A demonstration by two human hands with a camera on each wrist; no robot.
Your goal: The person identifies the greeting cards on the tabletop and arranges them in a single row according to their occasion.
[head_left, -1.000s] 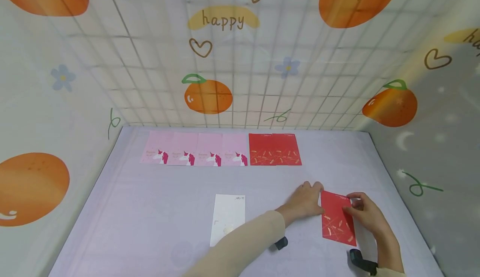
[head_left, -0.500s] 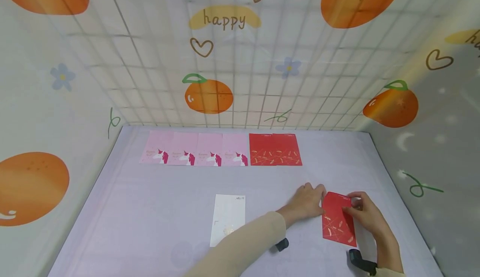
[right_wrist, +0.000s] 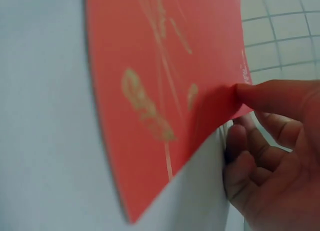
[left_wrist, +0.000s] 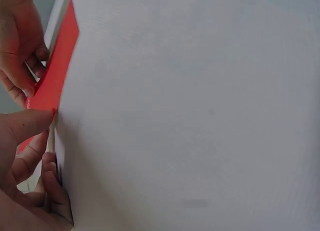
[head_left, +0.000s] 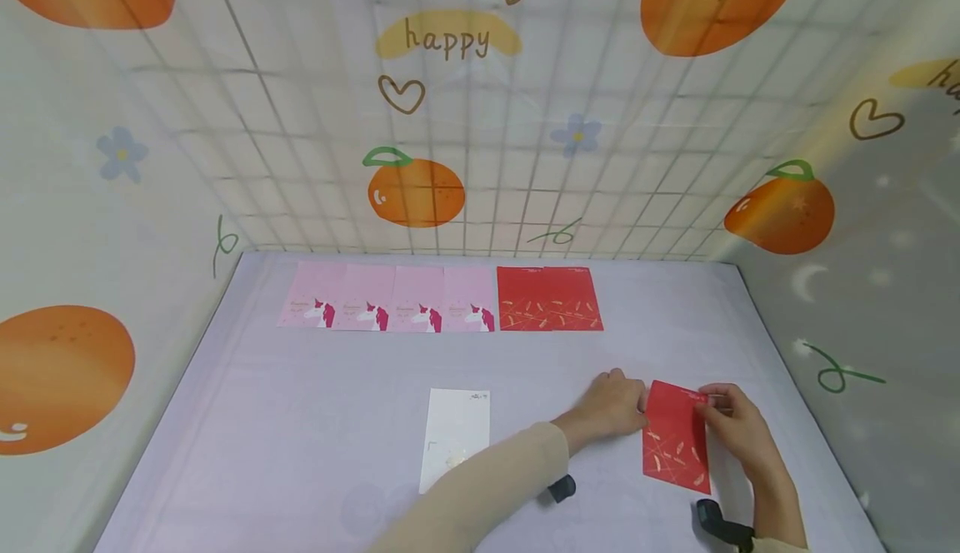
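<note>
A red card [head_left: 673,440] with gold feather patterns is at the right of the table in the head view, raised at its top part. My left hand [head_left: 609,403] pinches its left edge near the upper corner. The right hand [head_left: 738,426] pinches its upper right edge, thumb on the front face and fingers behind. In the right wrist view the card [right_wrist: 165,81] bows under the thumb of my right hand [right_wrist: 280,151]. At the left side of the left wrist view, the left hand [left_wrist: 25,166] has thumb and forefinger on the card [left_wrist: 52,81].
A white card [head_left: 456,428] lies left of the hands, partly behind the left sleeve [head_left: 487,486]. Along the back, several pink unicorn cards [head_left: 367,291] lie in a row beside two red cards [head_left: 547,295]. Fruit-print fabric [head_left: 300,161] walls the table in.
The right thumb has slid slightly up and outward toward the card's right edge. My left fingertips have drawn in a little at the upper left corner. The card stays nearly in place.
</note>
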